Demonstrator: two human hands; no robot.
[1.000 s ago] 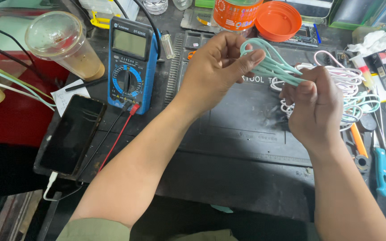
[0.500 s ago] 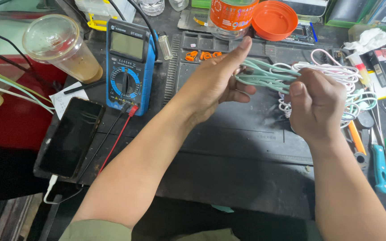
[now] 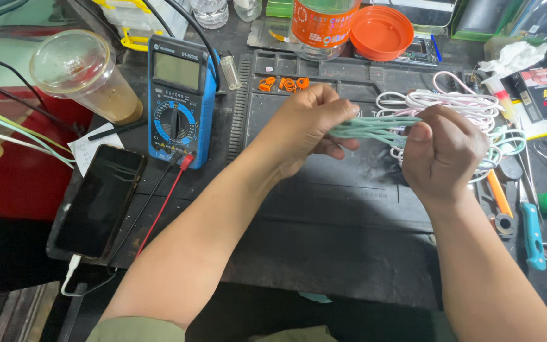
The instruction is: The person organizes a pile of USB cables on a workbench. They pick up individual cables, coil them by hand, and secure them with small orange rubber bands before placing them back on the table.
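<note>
Here, over a cluttered repair bench, a person's left hand (image 3: pixel 308 123) and right hand (image 3: pixel 441 152) are each closed around opposite ends of a bundle of pale green cables (image 3: pixel 371 128), which is held taut and roughly level between the fists, just above a black work mat (image 3: pixel 337 253). Behind the right hand lies a loose heap of white and pink cables (image 3: pixel 460 104), and some of its loops seem to run into the same fist; exactly which strands are gripped cannot be told. The likeliest trouble looks to be tangling: a tug on the green bundle could drag the heap along and knot the two together. A hard pull might also strain the thin cords where they bend sharply at the fingers. To the left, a blue multimeter (image 3: pixel 178 98) stands on the mat with its red lead (image 3: pixel 163 202) trailing toward the bench edge beside a dark phone (image 3: pixel 99 199) that is plugged in; a swinging left elbow could snag that lead or nudge the phone. Farther left, a lidded plastic cup (image 3: pixel 83 76) of brownish drink sits near the electronics, and a knock could spill it. A blue-handled tool (image 3: pixel 532 231) lies near the right wrist, close enough to be swept off by a careless move.
</note>
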